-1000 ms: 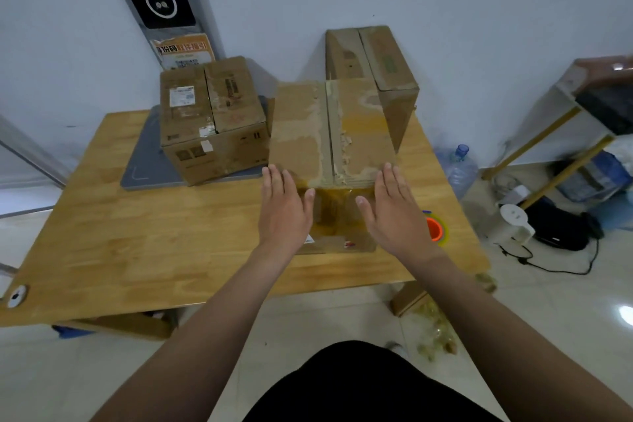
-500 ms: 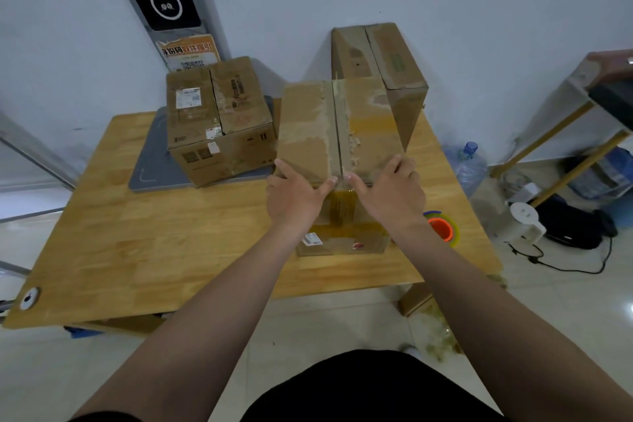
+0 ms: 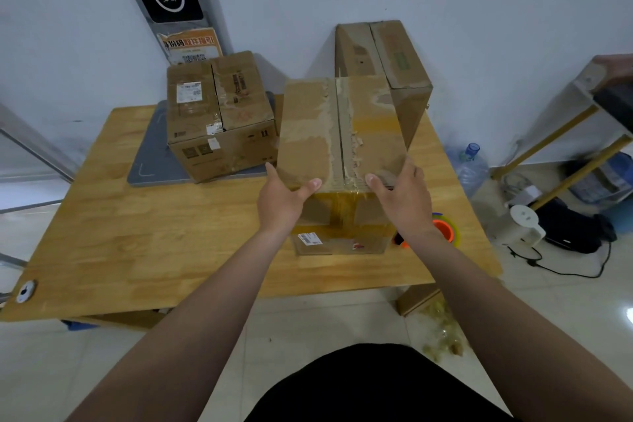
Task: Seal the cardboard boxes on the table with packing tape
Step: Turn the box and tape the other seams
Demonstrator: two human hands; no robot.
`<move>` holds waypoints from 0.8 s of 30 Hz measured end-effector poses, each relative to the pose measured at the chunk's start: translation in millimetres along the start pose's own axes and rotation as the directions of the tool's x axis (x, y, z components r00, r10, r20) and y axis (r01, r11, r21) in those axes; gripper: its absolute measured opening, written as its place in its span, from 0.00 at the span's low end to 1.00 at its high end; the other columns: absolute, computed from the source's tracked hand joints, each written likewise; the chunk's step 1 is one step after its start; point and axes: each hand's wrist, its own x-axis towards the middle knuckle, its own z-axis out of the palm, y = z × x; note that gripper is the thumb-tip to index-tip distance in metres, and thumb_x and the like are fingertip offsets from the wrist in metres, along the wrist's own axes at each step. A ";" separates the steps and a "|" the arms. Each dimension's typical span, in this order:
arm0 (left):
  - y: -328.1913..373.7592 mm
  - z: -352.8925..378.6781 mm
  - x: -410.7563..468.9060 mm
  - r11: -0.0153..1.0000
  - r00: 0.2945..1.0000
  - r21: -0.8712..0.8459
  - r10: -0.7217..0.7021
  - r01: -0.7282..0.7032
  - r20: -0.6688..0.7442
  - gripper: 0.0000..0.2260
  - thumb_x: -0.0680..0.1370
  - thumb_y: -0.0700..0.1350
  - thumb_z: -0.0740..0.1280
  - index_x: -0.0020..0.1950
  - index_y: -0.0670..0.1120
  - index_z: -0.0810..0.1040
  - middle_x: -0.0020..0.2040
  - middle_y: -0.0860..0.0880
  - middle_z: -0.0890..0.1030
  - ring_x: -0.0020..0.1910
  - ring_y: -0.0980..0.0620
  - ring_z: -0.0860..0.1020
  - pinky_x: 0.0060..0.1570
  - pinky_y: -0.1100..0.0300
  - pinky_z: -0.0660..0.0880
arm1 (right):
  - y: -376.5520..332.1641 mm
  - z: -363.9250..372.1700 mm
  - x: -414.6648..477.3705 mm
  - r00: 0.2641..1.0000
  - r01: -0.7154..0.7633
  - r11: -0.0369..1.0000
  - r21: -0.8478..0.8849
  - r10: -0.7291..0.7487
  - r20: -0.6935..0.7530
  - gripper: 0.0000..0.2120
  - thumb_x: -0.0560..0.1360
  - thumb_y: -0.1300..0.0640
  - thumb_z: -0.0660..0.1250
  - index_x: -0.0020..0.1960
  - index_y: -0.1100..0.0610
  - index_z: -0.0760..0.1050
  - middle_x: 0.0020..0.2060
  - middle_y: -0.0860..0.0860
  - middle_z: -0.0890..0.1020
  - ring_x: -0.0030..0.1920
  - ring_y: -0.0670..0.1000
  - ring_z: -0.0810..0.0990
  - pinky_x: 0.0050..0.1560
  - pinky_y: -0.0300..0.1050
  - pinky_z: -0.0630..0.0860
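Observation:
A worn cardboard box (image 3: 339,134) with closed top flaps and old tape marks along its middle seam stands at the table's front right. My left hand (image 3: 282,197) grips its near left top corner, thumb on the flap. My right hand (image 3: 402,197) grips the near right top corner the same way. A second box (image 3: 217,113) sits at the back left on a grey mat (image 3: 150,161). A third, taller box (image 3: 387,68) stands behind against the wall. A tape roll with an orange core (image 3: 443,228) lies on the table just right of my right wrist.
The wooden table (image 3: 137,236) stands against a white wall. On the floor to the right are a water bottle (image 3: 471,168), a white kettle (image 3: 524,224), cables and a yellow-legged stand (image 3: 561,134). Crumpled tape scraps (image 3: 442,336) lie under the table's front right corner.
My hands were lying flat against the box's front face. They rose to the top edge and now grip the near top corners, thumbs spread apart on the flaps.

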 end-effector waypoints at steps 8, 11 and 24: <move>-19.7 1.1 0.9 0.951 0.998 -0.308 -0.016 0.036 0.065 0.37 0.83 0.60 0.63 0.85 0.48 0.49 0.78 0.48 0.68 0.74 0.47 0.70 0.72 0.45 0.70 | 18.0 3.9 -1.1 0.995 -0.091 0.940 0.330 0.099 -0.008 0.31 0.83 0.43 0.58 0.81 0.57 0.56 0.74 0.55 0.71 0.74 0.57 0.69 0.71 0.56 0.69; -20.5 -0.8 -1.1 0.929 0.997 -0.369 0.017 0.014 0.080 0.30 0.86 0.57 0.57 0.84 0.47 0.52 0.78 0.50 0.67 0.74 0.51 0.69 0.74 0.51 0.67 | 18.6 4.8 -9.2 0.994 -0.104 0.910 0.401 0.110 0.009 0.30 0.85 0.45 0.53 0.82 0.58 0.52 0.77 0.56 0.66 0.77 0.56 0.64 0.72 0.48 0.63; 0.8 -34.5 15.3 0.907 0.912 0.100 0.401 -0.409 0.089 0.38 0.78 0.59 0.72 0.82 0.54 0.57 0.81 0.52 0.62 0.81 0.48 0.57 0.78 0.39 0.58 | 5.1 -27.7 21.8 0.911 0.404 0.907 -0.120 -0.388 0.139 0.22 0.85 0.43 0.54 0.77 0.44 0.66 0.81 0.47 0.58 0.81 0.58 0.50 0.77 0.65 0.53</move>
